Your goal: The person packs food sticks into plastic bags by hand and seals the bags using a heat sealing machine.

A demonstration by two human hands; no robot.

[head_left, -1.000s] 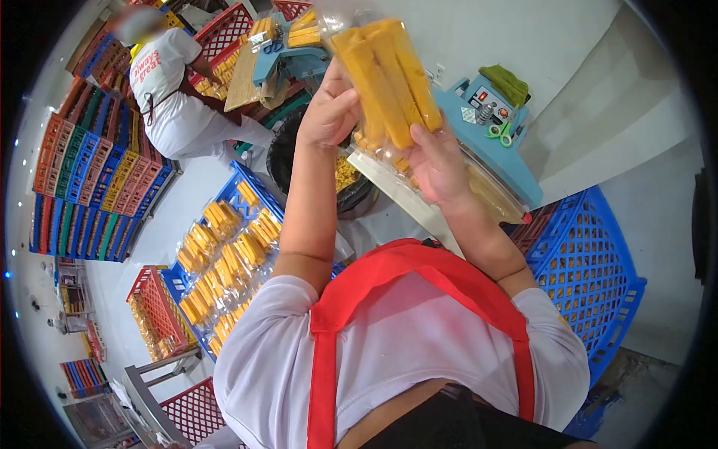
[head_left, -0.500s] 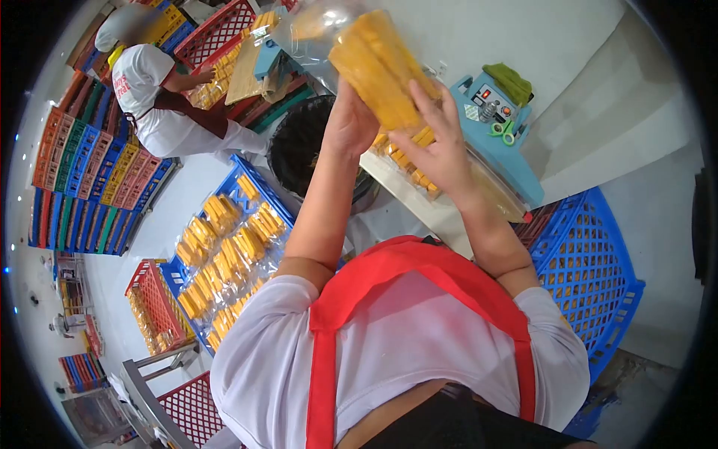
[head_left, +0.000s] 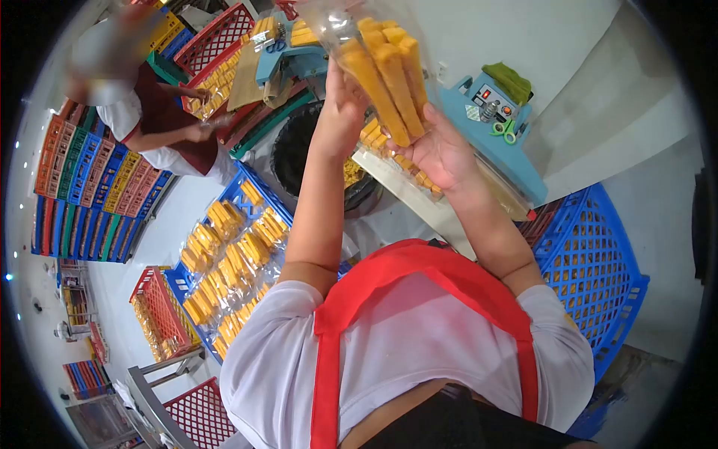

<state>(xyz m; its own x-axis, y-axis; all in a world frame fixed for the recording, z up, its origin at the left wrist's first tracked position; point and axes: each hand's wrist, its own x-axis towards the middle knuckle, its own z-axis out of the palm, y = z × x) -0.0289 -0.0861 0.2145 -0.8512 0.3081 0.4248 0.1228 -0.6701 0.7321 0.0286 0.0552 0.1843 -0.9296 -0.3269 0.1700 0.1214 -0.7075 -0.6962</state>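
Observation:
A clear bag of yellow sticks is held up between my two hands, its loose plastic end toward the upper left. My left hand grips the bag's left side. Under the lower right end, my right hand supports the bag, with the thumb against it. Just beyond my right hand lies a light blue sealing machine with green-handled scissors on top. More yellow pieces lie on the pale ledge below the bag.
A blue crate of bagged sticks stands at left, beside a black-lined bin. Another blue crate is at right. A co-worker stands at upper left near a red crate and stacked crates.
The bag has been turned and tilted between my hands, and its separate sticks show again. My right hand has shifted under its lower end. The co-worker has turned and leaned, arms toward the trays.

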